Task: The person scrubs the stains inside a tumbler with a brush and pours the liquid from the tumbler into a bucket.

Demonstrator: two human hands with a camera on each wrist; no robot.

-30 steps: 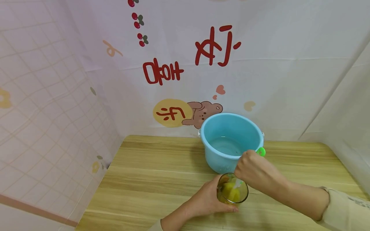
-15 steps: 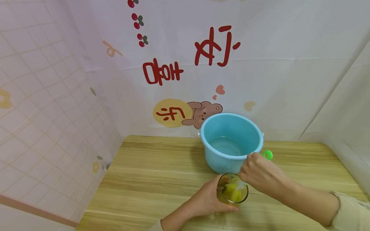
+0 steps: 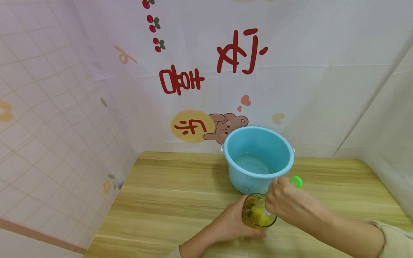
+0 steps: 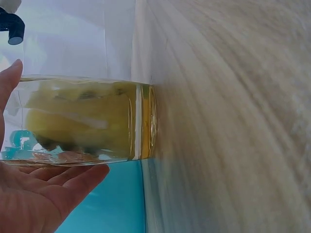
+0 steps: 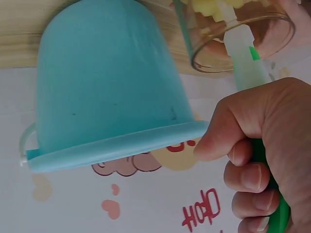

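My left hand (image 3: 230, 222) grips a clear, amber-tinted drinking glass (image 4: 82, 119) standing on the table, with thumb and fingers on opposite sides. Inside the glass is the yellow sponge head (image 5: 211, 7) of a cup brush. My right hand (image 3: 287, 197) curls round the brush's handle (image 5: 279, 213), which is green with a whitish neck. Above the fist, the handle's green ring end (image 3: 296, 181) sticks out in the head view. In the left wrist view the sponge looks blurred through the glass wall.
A light blue bucket (image 3: 238, 177) with some water in its bottom stands just behind the glass, close to my right hand. The wood-grain table (image 3: 167, 200) meets a printed cloth backdrop (image 3: 316, 89) at its far edge.
My right hand has shifted slightly right and toward me, and the green ring end has moved with it. The sponge has changed position inside the glass. The left hand and glass stay put.
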